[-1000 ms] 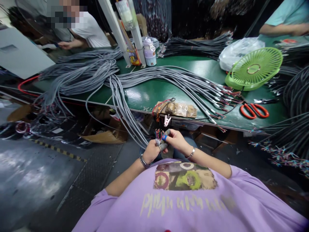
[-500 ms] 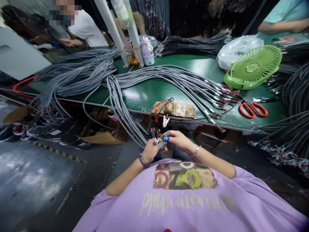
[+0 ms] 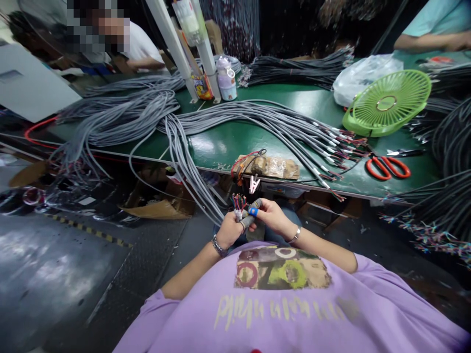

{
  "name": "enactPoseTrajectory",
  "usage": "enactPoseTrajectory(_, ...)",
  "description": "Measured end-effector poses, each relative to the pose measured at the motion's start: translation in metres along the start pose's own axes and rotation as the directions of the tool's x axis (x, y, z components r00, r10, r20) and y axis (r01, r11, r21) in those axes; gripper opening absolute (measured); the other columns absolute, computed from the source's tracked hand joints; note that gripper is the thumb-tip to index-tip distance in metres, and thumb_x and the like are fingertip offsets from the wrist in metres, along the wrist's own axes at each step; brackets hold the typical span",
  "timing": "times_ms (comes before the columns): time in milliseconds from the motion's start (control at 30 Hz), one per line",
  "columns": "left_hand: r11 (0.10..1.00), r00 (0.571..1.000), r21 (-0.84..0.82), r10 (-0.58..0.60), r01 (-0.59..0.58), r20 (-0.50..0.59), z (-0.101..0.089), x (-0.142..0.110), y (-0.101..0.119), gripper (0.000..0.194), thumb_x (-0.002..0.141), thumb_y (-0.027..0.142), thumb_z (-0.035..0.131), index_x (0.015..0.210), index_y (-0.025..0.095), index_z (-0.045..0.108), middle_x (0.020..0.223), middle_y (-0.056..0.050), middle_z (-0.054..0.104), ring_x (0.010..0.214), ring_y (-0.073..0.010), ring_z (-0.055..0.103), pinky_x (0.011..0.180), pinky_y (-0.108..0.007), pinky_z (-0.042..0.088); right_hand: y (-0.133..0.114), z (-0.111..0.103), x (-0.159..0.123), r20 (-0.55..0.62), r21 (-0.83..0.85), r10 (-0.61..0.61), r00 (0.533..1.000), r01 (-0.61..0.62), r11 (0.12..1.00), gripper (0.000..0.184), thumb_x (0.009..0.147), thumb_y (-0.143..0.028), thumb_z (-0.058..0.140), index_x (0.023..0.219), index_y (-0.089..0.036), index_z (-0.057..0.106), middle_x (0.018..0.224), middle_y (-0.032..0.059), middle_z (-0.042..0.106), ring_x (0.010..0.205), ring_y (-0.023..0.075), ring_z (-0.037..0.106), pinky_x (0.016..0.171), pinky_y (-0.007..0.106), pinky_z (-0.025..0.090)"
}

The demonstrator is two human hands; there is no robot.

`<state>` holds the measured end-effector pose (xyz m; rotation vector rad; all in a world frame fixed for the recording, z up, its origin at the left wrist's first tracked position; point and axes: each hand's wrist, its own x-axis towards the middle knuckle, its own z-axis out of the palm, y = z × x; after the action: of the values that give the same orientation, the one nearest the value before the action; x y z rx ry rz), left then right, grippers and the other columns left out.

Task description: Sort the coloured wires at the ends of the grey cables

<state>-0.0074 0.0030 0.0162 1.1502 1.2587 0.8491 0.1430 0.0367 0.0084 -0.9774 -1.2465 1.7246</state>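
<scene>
My left hand [image 3: 231,229] is closed around the ends of several grey cables [image 3: 184,166] that hang down from the bench. Coloured wire ends [image 3: 239,201] fan out above its thumb, with white sleeves just below them. My right hand [image 3: 274,216] meets it at the fingertips, thumb and forefinger pinched together. Whatever lies in that pinch is too small or hidden to make out. Grey covers sit on some fingers, and a blue band [image 3: 253,211] wraps my right thumb. Both hands are over my lap, below the bench edge.
On the green bench [image 3: 290,100] lie more grey cables [image 3: 228,110], red-handled scissors [image 3: 388,167], a wooden block [image 3: 275,166] with a pink clip [image 3: 254,184], a green fan [image 3: 386,103] and a bottle [image 3: 226,78]. Black cables [image 3: 452,147] pile at right. Two co-workers sit across.
My right fingertips have shifted slightly at the left hand, and the wire ends show more openly. The co-worker at the left has leaned forward. The view has tilted a little.
</scene>
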Motion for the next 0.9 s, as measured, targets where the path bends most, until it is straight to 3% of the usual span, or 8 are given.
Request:
enactPoseTrajectory(167,0.993,0.994,-0.121,0.0,-0.014,-0.113,0.001,-0.001,0.002,0.033,0.071,0.045,0.07,0.065,0.013,0.065,0.055,-0.006,0.066,0.045,-0.0114,0.057,0.04,-0.019,0.031,0.001,0.001,0.001,-0.117,-0.027,-0.017,0.993,0.014,1.0,0.03,0.065,-0.042,0.073,0.07,-0.017,0.057,0.061,-0.0033,0.053,0.054,0.0088,0.043,0.052,0.024,0.036)
enactPoseTrajectory(267,0.976,0.985,-0.216,-0.012,-0.026,-0.173,0.003,0.0,0.0,0.033,0.07,0.045,0.071,0.07,0.013,0.065,0.059,-0.006,0.068,0.049,-0.0131,0.06,0.04,-0.019,0.031,0.002,0.006,0.001,-0.151,0.114,0.057,0.987,-0.04,0.993,0.027,0.064,-0.039,0.072,0.071,-0.017,0.057,0.06,-0.0044,0.051,0.053,0.0081,0.041,0.05,0.023,0.035)
enactPoseTrajectory(400,0.974,0.984,-0.225,-0.016,-0.025,-0.178,0.003,0.0,-0.002,0.033,0.069,0.045,0.072,0.069,0.013,0.064,0.06,-0.006,0.068,0.05,-0.013,0.061,0.039,-0.019,0.03,0.002,0.009,0.003,-0.17,0.309,0.161,0.972,-0.103,0.946,0.026,0.062,-0.035,0.072,0.07,-0.018,0.054,0.053,-0.0069,0.044,0.05,0.0071,0.037,0.049,0.021,0.035)
enactPoseTrajectory(567,0.974,0.979,-0.225,-0.018,-0.028,-0.202,0.001,-0.001,-0.001,0.033,0.066,0.044,0.073,0.065,0.012,0.063,0.054,-0.004,0.065,0.044,-0.0109,0.058,0.037,-0.019,0.027,-0.004,-0.001,0.004,-0.159,0.409,0.197,0.968,-0.117,0.905,0.026,0.064,-0.034,0.071,0.07,-0.019,0.051,0.058,-0.0069,0.044,0.051,0.0068,0.039,0.051,0.021,0.039)
enactPoseTrajectory(700,0.978,0.986,-0.208,-0.014,-0.021,-0.166,0.0,0.0,-0.004,0.033,0.068,0.044,0.072,0.064,0.012,0.064,0.055,-0.005,0.065,0.044,-0.0108,0.057,0.037,-0.019,0.027,-0.011,-0.005,0.001,-0.036,0.275,0.2,0.979,-0.183,0.944,0.029,0.067,-0.041,0.071,0.079,-0.017,0.059,0.065,-0.0042,0.052,0.053,0.0066,0.041,0.051,0.022,0.038)
enactPoseTrajectory(800,0.985,0.993,-0.171,-0.015,-0.005,-0.115,0.001,-0.001,-0.004,0.033,0.069,0.044,0.071,0.063,0.012,0.064,0.054,-0.005,0.065,0.045,-0.0114,0.058,0.038,-0.019,0.028,-0.013,-0.002,0.002,0.067,0.102,0.145,0.987,-0.151,0.983,0.034,0.066,-0.043,0.073,0.08,-0.015,0.063,0.064,-0.0027,0.055,0.055,0.0072,0.043,0.052,0.021,0.034)
enactPoseTrajectory(900,0.991,0.996,-0.136,-0.01,-0.003,-0.089,0.003,-0.003,-0.003,0.032,0.069,0.044,0.071,0.064,0.013,0.065,0.053,-0.005,0.065,0.046,-0.0119,0.058,0.038,-0.019,0.028,-0.011,0.001,0.004,0.075,0.032,0.099,0.992,-0.101,0.994,0.035,0.063,-0.045,0.075,0.075,-0.014,0.062,0.065,-0.0018,0.058,0.056,0.0082,0.046,0.054,0.023,0.035)
